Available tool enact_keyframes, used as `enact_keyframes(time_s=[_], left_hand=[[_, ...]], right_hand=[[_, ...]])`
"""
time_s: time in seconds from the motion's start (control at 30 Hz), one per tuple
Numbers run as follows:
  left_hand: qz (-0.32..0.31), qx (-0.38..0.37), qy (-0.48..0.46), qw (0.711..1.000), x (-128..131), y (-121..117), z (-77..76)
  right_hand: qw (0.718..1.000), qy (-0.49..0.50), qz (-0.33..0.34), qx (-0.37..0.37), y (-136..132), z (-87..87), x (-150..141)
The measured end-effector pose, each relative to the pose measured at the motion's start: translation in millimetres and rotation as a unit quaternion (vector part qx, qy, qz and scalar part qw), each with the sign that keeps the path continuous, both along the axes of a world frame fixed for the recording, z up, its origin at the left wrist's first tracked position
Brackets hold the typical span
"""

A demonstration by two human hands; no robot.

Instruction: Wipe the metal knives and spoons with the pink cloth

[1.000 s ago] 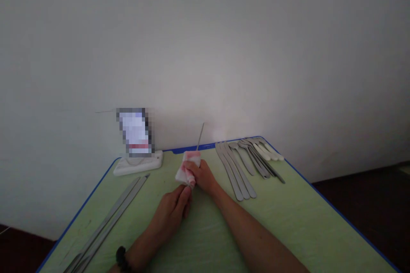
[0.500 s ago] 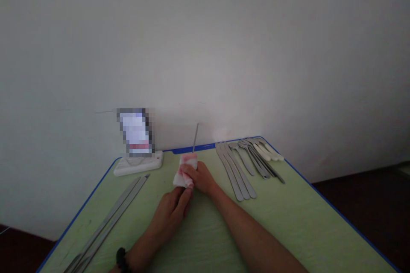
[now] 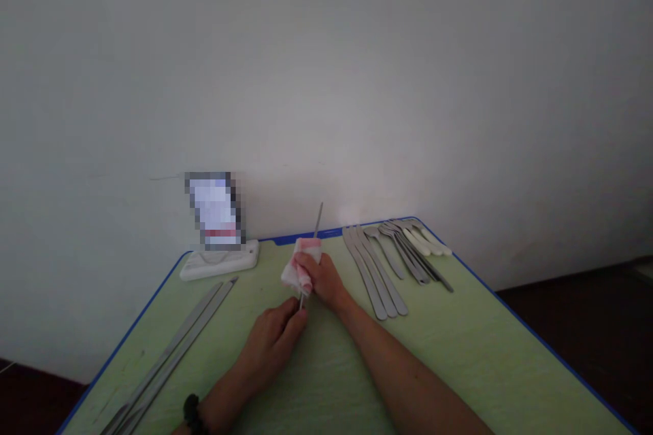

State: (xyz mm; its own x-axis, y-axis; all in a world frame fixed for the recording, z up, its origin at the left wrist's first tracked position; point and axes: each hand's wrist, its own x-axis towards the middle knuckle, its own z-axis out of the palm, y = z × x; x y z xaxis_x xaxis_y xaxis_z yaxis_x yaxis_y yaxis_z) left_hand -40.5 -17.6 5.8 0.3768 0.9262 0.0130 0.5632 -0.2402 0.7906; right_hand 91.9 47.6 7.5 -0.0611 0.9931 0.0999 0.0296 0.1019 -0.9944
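My left hand [image 3: 275, 333], below a dark wristband, is closed on the near end of a thin metal utensil [image 3: 318, 219]. Its shaft points away from me toward the wall; whether it is a knife or something else cannot be made out. A pink and white cloth [image 3: 309, 246] is wrapped around the middle of the shaft. My right hand [image 3: 322, 279] grips that cloth, with the utensil running through it. A short bit of metal shows between the cloth and my left fingers.
Two long flat metal utensils [image 3: 178, 343] lie at the table's left. To the right are three long-handled metal utensils [image 3: 375, 272], a spoon [image 3: 385, 253], a dark metal bunch [image 3: 408, 255] and white-handled pieces [image 3: 423, 245]. A blurred phone [image 3: 214, 211] stands on a white block [image 3: 219, 262] near the wall.
My right hand and the cloth have shifted slightly up and right along the utensil, baring metal near my left hand. The utensil's far tip leans a little further right.
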Motion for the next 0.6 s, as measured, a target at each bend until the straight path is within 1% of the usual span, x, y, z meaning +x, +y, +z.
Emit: enact_keyframes(time_s=[0.1, 0.2, 0.23, 0.3, 0.4, 0.47, 0.5, 0.53, 0.6], left_hand=[[0.015, 0.002, 0.012, 1.000, 1.4, 1.2, 0.1], [0.032, -0.002, 0.032, 0.999, 3.2, 1.5, 0.8], [0.031, -0.001, 0.042, 0.999, 3.7, 1.1, 1.2], [0.015, 0.003, 0.065, 0.998, 4.2, -0.2, 2.6], [-0.026, 0.013, 0.083, 0.996, 3.5, -3.1, 4.8], [-0.046, 0.012, 0.073, 0.996, 2.1, -4.2, 5.6], [-0.050, 0.004, 0.061, 0.997, 1.2, -4.2, 5.7], [-0.051, -0.009, 0.043, 0.998, 0.4, -3.8, 5.5], [-0.046, -0.045, -0.014, 0.998, -1.0, -1.6, 4.2]], right_hand=[[0.999, -0.036, 0.034, 0.010, -3.5, -0.4, -3.0], [0.999, -0.027, 0.029, 0.001, -1.9, -3.4, -3.9], [1.000, 0.006, 0.016, -0.010, 0.1, -4.9, -3.6], [0.994, 0.104, -0.016, -0.041, 5.4, -7.8, -2.1], [0.963, 0.249, -0.062, -0.081, 13.1, -9.1, 0.7], [0.944, 0.308, -0.077, -0.091, 15.0, -7.1, 2.1], [0.937, 0.326, -0.080, -0.096, 14.7, -5.6, 2.5], [0.937, 0.327, -0.077, -0.098, 13.5, -4.1, 2.6], [0.960, 0.262, -0.052, -0.086, 9.5, -1.7, 2.1]])
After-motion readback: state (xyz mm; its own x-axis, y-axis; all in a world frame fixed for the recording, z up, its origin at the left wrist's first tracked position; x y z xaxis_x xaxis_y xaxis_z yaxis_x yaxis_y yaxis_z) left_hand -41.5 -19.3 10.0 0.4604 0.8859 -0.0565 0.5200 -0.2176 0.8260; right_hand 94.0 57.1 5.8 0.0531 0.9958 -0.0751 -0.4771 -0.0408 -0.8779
